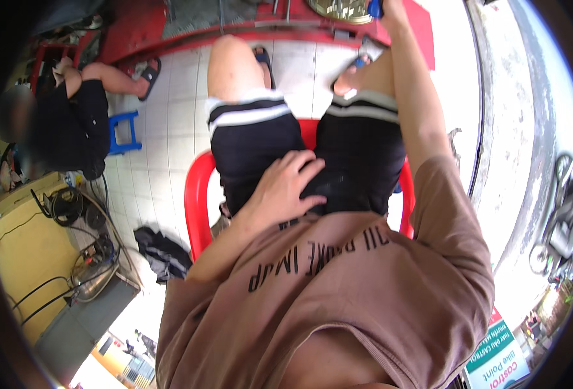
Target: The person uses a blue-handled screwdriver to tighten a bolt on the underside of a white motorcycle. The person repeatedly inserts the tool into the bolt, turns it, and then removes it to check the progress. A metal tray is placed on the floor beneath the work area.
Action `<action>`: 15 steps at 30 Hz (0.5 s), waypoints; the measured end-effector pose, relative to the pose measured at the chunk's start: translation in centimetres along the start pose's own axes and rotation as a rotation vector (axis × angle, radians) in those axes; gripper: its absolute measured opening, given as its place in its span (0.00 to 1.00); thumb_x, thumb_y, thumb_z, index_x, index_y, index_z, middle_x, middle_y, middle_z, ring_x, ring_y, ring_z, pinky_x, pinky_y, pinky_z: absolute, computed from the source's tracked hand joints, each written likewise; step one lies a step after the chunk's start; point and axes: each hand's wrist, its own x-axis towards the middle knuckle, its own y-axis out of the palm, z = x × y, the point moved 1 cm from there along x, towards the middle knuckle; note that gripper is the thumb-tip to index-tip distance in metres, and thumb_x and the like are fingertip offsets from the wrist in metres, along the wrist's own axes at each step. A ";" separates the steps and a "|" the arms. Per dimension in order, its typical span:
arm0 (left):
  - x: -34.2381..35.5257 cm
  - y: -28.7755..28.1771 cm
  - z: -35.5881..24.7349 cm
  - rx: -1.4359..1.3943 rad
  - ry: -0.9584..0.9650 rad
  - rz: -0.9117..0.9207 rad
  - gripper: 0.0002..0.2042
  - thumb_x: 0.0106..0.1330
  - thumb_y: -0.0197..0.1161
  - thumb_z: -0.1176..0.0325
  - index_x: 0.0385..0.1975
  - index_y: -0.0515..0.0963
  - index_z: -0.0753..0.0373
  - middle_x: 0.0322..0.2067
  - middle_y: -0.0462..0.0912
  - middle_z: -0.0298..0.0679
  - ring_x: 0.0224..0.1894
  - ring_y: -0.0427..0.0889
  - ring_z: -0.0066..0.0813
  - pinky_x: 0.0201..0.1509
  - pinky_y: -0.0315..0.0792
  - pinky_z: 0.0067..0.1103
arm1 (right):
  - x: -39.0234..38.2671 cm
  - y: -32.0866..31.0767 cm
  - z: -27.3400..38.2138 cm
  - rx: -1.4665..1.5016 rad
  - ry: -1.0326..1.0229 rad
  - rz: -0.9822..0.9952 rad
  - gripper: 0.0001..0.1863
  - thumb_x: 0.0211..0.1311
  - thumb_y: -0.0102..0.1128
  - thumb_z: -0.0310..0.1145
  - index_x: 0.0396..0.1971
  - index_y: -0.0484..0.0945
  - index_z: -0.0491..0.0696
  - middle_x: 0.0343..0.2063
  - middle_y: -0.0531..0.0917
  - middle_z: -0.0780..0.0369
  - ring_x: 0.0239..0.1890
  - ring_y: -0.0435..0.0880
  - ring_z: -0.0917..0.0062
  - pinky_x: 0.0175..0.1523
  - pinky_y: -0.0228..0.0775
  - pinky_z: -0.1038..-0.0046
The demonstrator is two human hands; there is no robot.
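My left hand (289, 185) lies on my lap over the black shorts (354, 155), fingers spread and nothing in them. My right arm stretches far forward to the red workbench (400, 40). There my right hand (393, 11) is partly cut off by the upper edge of the view. Its fingers are closed on a small blue object (375, 9), whose kind I cannot make out. Just left of that hand sits a round, gold-coloured tray (341, 18) with shiny metal pieces in it.
I sit on a red plastic chair (199, 194). At the left, another person in black (72, 133) sits near a blue stool (126, 132). A compressor with hoses (95, 275) and dark cloth (162, 253) lie at lower left. A motorbike (561, 220) stands outside, right.
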 end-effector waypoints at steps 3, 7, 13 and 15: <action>0.5 -1.0 -0.7 -0.005 0.151 0.004 0.19 0.47 0.74 0.65 0.38 0.79 0.63 0.41 0.78 0.40 0.45 0.77 0.39 0.47 0.73 0.30 | -2.5 1.8 -1.3 -0.177 0.040 -0.101 0.15 0.75 0.49 0.41 0.37 0.75 0.44 0.19 0.75 0.65 0.21 0.76 0.80 0.25 0.70 0.77; 1.4 0.0 -1.0 -0.087 0.250 -0.022 0.10 0.47 0.74 0.70 0.21 0.77 0.64 0.27 0.78 0.37 0.31 0.79 0.35 0.35 0.75 0.27 | -2.2 0.8 -0.1 0.094 0.184 -0.142 0.20 0.71 0.51 0.44 0.32 0.77 0.39 0.18 0.77 0.62 0.16 0.73 0.81 0.23 0.69 0.79; 3.1 -1.3 -2.5 -0.150 0.246 -0.117 0.08 0.47 0.72 0.75 0.19 0.77 0.65 0.24 0.78 0.37 0.26 0.80 0.33 0.28 0.76 0.25 | -3.2 1.2 1.0 0.086 0.180 -0.163 0.15 0.64 0.49 0.34 0.33 0.78 0.35 0.24 0.80 0.59 0.21 0.77 0.80 0.27 0.73 0.78; 3.5 -2.0 -2.8 -0.138 0.244 -0.091 0.07 0.48 0.72 0.74 0.20 0.78 0.64 0.24 0.78 0.36 0.26 0.80 0.33 0.29 0.76 0.25 | -4.1 1.9 2.2 0.026 0.147 -0.156 0.15 0.66 0.51 0.33 0.34 0.78 0.35 0.25 0.80 0.59 0.22 0.78 0.81 0.28 0.74 0.78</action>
